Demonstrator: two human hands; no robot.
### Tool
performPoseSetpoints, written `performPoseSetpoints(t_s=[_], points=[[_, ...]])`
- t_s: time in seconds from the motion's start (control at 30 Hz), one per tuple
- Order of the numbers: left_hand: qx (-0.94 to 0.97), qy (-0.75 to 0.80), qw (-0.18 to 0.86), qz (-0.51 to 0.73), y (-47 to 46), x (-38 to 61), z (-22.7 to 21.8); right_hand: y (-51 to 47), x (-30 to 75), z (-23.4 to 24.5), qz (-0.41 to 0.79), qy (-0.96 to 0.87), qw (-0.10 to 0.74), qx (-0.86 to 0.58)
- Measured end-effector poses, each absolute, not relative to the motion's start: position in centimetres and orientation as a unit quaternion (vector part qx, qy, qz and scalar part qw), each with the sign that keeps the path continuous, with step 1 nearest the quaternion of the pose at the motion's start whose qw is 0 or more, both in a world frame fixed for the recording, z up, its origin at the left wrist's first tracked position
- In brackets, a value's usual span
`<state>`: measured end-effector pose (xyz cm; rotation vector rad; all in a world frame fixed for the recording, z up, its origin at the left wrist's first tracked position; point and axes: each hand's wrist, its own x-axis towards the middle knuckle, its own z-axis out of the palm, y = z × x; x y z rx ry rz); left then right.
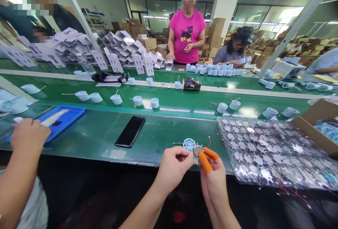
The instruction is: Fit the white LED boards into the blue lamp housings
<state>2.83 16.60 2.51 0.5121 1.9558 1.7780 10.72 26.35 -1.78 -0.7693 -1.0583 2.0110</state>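
The left hand (pixel 175 167) and right hand (pixel 212 183) are together, apparently clamping a metal disc (pixel 198 150) against a slotted blue housing (pixel 189 144) above the green desk (pixel 163 134).

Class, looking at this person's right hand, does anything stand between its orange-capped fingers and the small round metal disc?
Nothing visible does: the orange finger cots on the right hand touch the round metal disc directly, and the left hand sits on the disc's other side.
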Motion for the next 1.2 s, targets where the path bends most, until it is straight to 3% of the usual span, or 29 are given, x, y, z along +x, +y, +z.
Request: performPoseSetpoints(t_s=[0.17,0.43,0.73,0.97,1.2], points=[[0.22,0.719,0.187,0.632,16.5,3.0,2.5,26.3,10.7,-2.4,0.808,-0.385,0.349,-0.279],[0.197,0.658,0.222,0.692,16.6,3.2,2.9,26.3,10.8,-2.6,0.859,-0.334,0.308,-0.237],[0.226,0.671,0.201,0.678,16.1,2.6,2.3,26.2,11.1,-2.6,0.812,-0.4,0.344,-0.248],[0.288,0.724,0.11,0.618,15.9,3.2,3.4,26.2,11.1,-2.6,0.783,-0.422,0.374,-0.264],[0.264,0.688,0.14,0.661,15.9,3.2,2.9,26.1,11.0,-2.5,0.781,-0.417,0.384,-0.264]])
